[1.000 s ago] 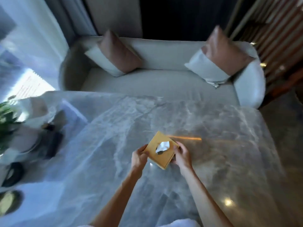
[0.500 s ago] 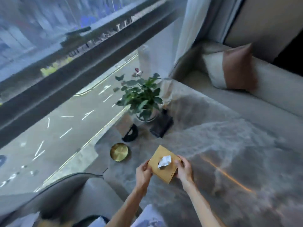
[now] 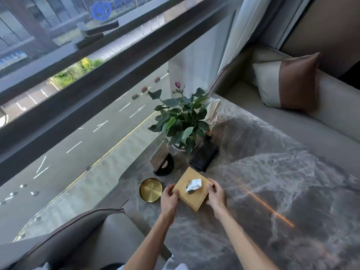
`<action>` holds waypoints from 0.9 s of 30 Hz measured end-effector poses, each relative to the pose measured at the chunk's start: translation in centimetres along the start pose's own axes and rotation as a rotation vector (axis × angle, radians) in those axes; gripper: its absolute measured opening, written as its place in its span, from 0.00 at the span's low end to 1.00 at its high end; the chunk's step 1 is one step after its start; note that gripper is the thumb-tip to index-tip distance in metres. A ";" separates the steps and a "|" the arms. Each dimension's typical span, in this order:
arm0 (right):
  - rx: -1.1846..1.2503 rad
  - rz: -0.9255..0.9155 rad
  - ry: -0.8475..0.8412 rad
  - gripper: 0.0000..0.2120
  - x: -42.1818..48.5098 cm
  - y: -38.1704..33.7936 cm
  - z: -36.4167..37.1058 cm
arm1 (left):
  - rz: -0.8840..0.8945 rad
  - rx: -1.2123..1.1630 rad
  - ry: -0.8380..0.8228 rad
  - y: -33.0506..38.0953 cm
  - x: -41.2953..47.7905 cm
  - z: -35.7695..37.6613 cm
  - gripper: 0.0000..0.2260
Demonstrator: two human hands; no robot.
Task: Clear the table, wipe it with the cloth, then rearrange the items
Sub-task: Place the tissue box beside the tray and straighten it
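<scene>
We see a grey marble table (image 3: 272,172) by a large window, and both of our hands hold a golden tissue box (image 3: 192,189) near its window-side corner: our left hand (image 3: 169,199) presses the box's left side, our right hand (image 3: 216,196) its right side, a white tissue (image 3: 193,185) poking from the top. A round gold dish (image 3: 150,189) sits just left; a potted plant (image 3: 181,119), a black box (image 3: 204,157) and a small card stand (image 3: 162,162) stand beyond

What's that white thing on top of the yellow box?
A crumpled white tissue pokes out of the top of the tissue box, which the left hand and right hand hold by its sides. Any tissues inside are hidden.
</scene>
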State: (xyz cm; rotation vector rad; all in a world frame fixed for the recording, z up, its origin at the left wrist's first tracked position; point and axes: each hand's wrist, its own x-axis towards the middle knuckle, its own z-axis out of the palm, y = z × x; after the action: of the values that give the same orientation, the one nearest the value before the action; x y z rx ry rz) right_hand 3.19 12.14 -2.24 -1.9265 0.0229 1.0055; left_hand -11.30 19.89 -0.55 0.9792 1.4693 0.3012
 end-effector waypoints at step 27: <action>-0.011 0.028 -0.037 0.12 2.0 -1.0 2.4 | 0.007 0.062 0.040 1.6 2.9 -0.5 0.14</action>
State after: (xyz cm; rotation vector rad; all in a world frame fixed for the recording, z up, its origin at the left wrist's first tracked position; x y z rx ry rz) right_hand 3.41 15.22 -3.36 -1.9220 0.0237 1.0618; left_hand -10.74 23.03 -1.34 1.0335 1.5191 0.2829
